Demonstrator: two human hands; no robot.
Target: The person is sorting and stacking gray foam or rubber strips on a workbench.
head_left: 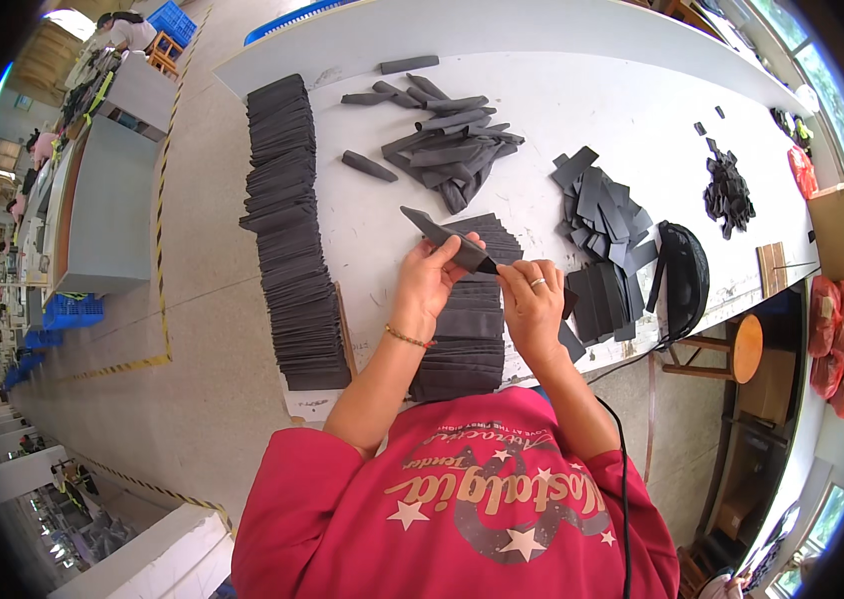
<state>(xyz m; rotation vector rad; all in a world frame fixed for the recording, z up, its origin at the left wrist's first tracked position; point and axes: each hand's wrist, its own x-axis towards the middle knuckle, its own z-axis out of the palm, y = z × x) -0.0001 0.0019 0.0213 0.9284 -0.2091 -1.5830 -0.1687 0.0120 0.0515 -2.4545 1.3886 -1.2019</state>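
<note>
My left hand [432, 275] grips a dark grey folded fabric strip [423, 222], thumb on top, its pointed far end sticking out to the upper left. My right hand [534, 299], with a ring on one finger, pinches the strip's near end, where a small black piece shows; the fingers hide what it is. Beneath both hands lies a row of stacked dark fabric pieces [458, 344]. Beyond them is a loose heap of dark grey folded strips [462, 150]. Flat dark rectangular pieces [601, 210] lie to the right, near a neat stack of dark panels [596, 299].
A long row of stacked dark pieces [284, 230] lines the table's left side. Right of me are a black mesh-like pouch [683, 280], a pile of small black pieces [728, 190], a cardboard box [836, 230] and a wooden stool [744, 349]. A raised board [542, 25] edges the table's far side.
</note>
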